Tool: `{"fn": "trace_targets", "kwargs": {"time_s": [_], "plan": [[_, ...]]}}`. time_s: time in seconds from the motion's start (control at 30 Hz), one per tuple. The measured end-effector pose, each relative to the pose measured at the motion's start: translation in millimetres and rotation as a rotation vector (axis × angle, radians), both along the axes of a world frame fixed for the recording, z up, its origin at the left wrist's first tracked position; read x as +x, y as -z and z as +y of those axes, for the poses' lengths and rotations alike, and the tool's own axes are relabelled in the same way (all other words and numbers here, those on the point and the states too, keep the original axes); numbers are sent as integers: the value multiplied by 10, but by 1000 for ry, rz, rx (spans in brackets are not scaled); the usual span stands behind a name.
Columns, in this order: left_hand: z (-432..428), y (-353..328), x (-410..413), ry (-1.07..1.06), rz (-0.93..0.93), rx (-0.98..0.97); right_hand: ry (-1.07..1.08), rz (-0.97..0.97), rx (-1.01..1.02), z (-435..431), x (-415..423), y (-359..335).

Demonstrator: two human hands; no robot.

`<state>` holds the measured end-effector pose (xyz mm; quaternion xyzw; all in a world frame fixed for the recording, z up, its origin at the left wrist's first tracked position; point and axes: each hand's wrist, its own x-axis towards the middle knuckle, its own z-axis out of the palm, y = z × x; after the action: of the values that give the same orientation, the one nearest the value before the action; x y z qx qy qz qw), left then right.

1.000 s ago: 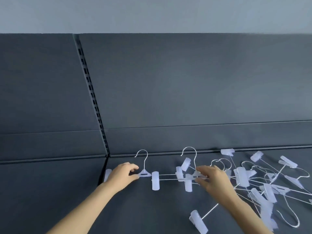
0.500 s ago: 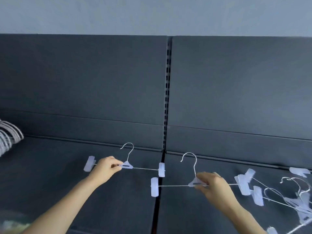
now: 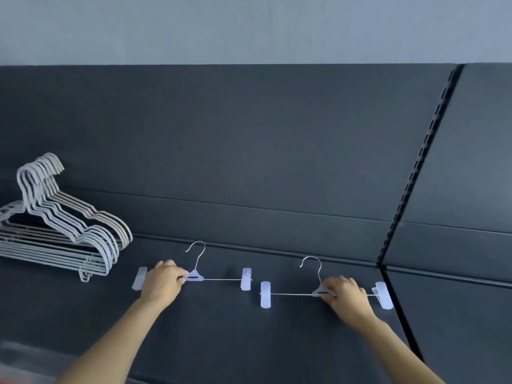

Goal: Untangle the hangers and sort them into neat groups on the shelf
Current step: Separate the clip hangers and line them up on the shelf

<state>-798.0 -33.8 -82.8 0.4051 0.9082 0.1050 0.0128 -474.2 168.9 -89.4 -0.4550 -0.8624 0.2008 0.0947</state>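
Forearms reach in from the bottom edge over the dark shelf (image 3: 221,342), 1 on each side. The left hand (image 3: 163,282) has its fingers curled and pinches the left clip hanger (image 3: 221,279) on the wire bar, right beside the small plastic hub under the hook. The right hand (image 3: 346,296) grips the right clip hanger (image 3: 291,294) the same way, fingers curled over the hub and bar.

Both hangers lie level and low over the shelf; whether they touch it I cannot tell. Each carries 2 translucent clips, 1 at each end of its bar, and each metal hook points toward the back. The 2 hangers sit side by side. Their inner clips are just beside each other but apart, and the right hanger sits slightly nearer the person.

Farther back on the left, a stack of white hangers (image 3: 63,234) lies nested together, hooks aligned and rising against the dark back panel (image 3: 249,148). The stack is well apart from the left hand.

At the right a slotted upright (image 3: 415,176) runs up the panel from a seam in the shelf. A pale wall (image 3: 249,23) shows above.
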Motion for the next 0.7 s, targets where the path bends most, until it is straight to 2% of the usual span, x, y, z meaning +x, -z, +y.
{"fn": "trace_targets", "kwargs": {"time_s": [0.23,0.4,0.5,0.7], "plan": [[228,38,-131,35,-83,86,149,-53,34,54,28,28],[324,45,-56,34,48,9,167,-90,97,-18,35,-8],[379,-15,73,55,72,114,176,-75,109,-56,98,-51],[654,-181,881,298,-12,281,174,20,122,-166,489,-169]]}}
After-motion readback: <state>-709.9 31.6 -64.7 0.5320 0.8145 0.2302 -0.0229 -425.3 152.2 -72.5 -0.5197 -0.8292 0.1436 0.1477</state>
